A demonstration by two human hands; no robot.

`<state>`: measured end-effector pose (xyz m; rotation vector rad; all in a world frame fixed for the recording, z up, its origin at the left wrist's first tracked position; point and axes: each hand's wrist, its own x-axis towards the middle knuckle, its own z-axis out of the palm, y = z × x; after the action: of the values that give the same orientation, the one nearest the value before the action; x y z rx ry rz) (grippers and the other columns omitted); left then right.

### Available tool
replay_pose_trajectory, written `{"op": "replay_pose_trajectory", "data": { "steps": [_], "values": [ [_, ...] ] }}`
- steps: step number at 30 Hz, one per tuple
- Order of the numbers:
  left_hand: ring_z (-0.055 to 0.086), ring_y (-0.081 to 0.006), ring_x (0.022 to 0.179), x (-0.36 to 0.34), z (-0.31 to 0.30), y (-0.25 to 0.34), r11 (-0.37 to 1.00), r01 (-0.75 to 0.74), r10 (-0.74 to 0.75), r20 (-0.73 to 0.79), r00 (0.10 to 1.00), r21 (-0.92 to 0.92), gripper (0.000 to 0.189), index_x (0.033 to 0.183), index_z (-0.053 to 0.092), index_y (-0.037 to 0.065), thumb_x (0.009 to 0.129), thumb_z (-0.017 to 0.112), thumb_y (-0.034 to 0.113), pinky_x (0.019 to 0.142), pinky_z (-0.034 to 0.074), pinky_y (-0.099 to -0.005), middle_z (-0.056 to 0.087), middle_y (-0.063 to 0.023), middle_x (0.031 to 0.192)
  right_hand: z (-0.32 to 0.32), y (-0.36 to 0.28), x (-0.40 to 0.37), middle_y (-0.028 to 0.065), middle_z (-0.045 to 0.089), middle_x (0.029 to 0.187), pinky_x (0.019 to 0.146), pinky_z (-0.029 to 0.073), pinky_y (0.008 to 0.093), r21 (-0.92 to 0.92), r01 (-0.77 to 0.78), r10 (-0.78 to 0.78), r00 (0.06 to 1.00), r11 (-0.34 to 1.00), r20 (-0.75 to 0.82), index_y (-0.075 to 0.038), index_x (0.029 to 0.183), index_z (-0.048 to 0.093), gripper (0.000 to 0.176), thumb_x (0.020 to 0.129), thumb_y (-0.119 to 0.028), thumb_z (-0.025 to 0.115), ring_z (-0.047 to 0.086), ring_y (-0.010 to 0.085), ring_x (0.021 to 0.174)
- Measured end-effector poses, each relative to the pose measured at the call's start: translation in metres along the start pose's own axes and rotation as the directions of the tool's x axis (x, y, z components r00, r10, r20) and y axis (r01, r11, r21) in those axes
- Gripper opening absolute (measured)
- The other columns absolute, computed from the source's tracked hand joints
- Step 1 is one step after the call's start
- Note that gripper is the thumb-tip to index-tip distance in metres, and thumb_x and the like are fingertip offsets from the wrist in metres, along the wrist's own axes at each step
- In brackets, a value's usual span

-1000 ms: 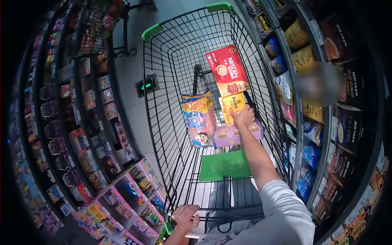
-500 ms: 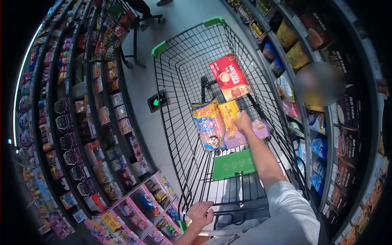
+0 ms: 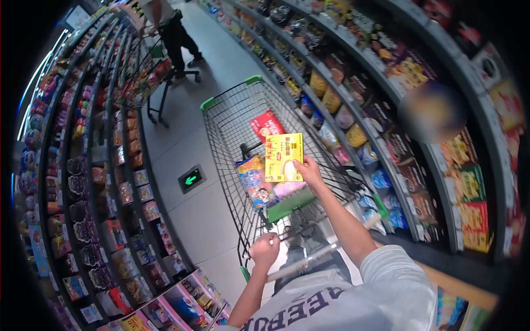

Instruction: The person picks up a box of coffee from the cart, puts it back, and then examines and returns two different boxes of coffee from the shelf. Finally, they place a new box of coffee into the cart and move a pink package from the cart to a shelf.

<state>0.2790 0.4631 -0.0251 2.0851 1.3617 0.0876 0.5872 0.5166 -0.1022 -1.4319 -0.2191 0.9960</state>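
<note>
My right hand [image 3: 309,170] grips the lower right edge of a yellow box [image 3: 284,158] with a cup picture, raised over the cart basket. My left hand [image 3: 265,248] is curled closed above the cart's near left side, close to the handle [image 3: 298,263]; whether it holds anything does not show. Beneath the yellow box, a red box [image 3: 266,124] is partly covered in the black wire cart [image 3: 229,115]. A blue and pink snack bag [image 3: 254,182] lies to the left of the yellow box, and a purple pack [image 3: 288,189] shows under its lower edge.
Shelves of packaged goods [image 3: 381,105] run along the right. More stocked shelves [image 3: 110,187] line the left side. A person in dark trousers [image 3: 175,44] stands ahead beside another cart [image 3: 146,83]. A green arrow sign [image 3: 191,179] is set in the floor.
The yellow box has come up out of the cart in my right hand, its broad face now showing. My left hand has curled up. The view has shifted, showing more of the person ahead.
</note>
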Motion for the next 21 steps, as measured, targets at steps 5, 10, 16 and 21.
{"op": "replay_pose_trajectory", "data": {
  "steps": [5, 10, 16, 21],
  "values": [
    [0.065, -0.0397, 0.107, -0.009, -0.009, 0.003, 0.974, -0.225, 0.219, -0.162, 0.962, -0.016, 0.038, 0.122, 0.067, 0.005, 0.097, 0.067, 0.033, 0.096, 0.049, -0.0491, 0.068, -0.0181, 0.120, -0.046, -0.048, -0.146, 0.0069, 0.074, 0.110, 0.082, 0.057, 0.0284, 0.242, 0.089, -0.084, 0.996, 0.966, -0.032, 0.001, 0.123, 0.063, 0.033, 0.100, -0.021, 0.073, 0.070, 0.0114, 0.092],
    [0.072, -0.0221, 0.098, -0.024, -0.035, 0.092, 0.500, 0.136, 0.240, 0.287, 0.927, -0.856, 0.046, 0.149, 0.047, 0.003, 0.109, 0.055, 0.022, 0.080, 0.060, -0.0312, 0.068, -0.0144, 0.118, -0.090, -0.071, -0.285, 0.0054, 0.071, 0.122, 0.096, 0.055, 0.0329, 0.312, 0.084, -0.052, 0.992, 0.946, -0.111, 0.000, 0.131, 0.062, 0.037, 0.103, -0.022, 0.069, 0.066, 0.0133, 0.110],
    [0.075, -0.0214, 0.091, -0.058, -0.027, 0.153, 0.449, 0.218, 0.628, 0.479, 0.613, -0.867, 0.052, 0.150, 0.047, 0.002, 0.101, 0.062, 0.009, 0.072, 0.061, -0.0288, 0.066, -0.0127, 0.126, -0.143, -0.064, -0.356, 0.0057, 0.062, 0.138, 0.104, 0.051, 0.0331, 0.165, 0.226, -0.204, 0.969, 0.960, -0.141, -0.005, 0.147, 0.053, 0.045, 0.107, -0.022, 0.063, 0.059, 0.0148, 0.127],
    [0.067, -0.0238, 0.119, -0.097, 0.009, 0.185, 0.479, -0.350, 0.756, 0.175, 0.631, -0.805, 0.056, 0.140, 0.061, 0.003, 0.087, 0.073, -0.008, 0.089, 0.057, -0.0315, 0.063, -0.0151, 0.135, -0.162, -0.087, -0.401, 0.0057, 0.061, 0.142, 0.103, 0.053, 0.0468, 0.228, 0.273, -0.208, 0.940, 0.935, -0.270, -0.014, 0.155, 0.045, 0.050, 0.112, -0.038, 0.050, 0.058, 0.0200, 0.130]
  ]
}}
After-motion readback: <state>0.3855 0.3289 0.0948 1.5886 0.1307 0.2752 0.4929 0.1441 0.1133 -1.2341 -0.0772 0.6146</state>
